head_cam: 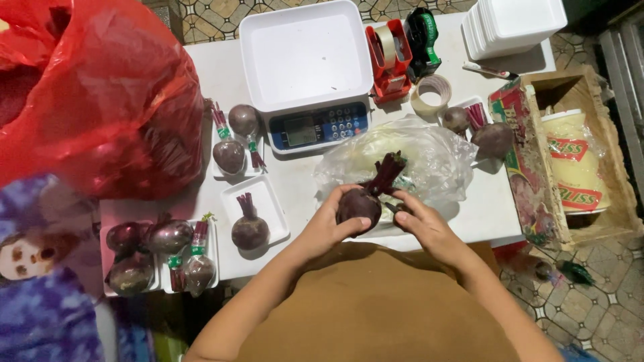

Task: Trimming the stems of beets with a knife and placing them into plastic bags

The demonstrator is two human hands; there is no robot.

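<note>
At a white packing table (295,194), a person's left hand (327,224) cups a dark purple beetroot (359,203) just in front of the digital weighing scale (305,67), fingers curled tight around the bulb's left flank with the thumb pressed across its lower face, while the right hand (421,221) pinches at the base of its stalks, fingers drawn together there. The biggest hazard, by the look of it, sits well to the left of the scale: the bulging red plastic bag (100,94) leans over the table edge and could slump onto the foam trays of wrapped beetroots (231,151) beside it. Nearer, the crumpled clear plastic bag (416,157) just right of the scale's keypad lies directly behind the hands and could snag the stalks or slide off. Smallest risk: the round bulb, held at the table's near edge in front of the scale, may roll out of a loosened grip and drop. The beetroot itself looks smooth, matte, deep maroon, roughly globe-shaped, with a short tuft of trimmed red-purple stalks (389,171) angled up toward the scale.
</note>
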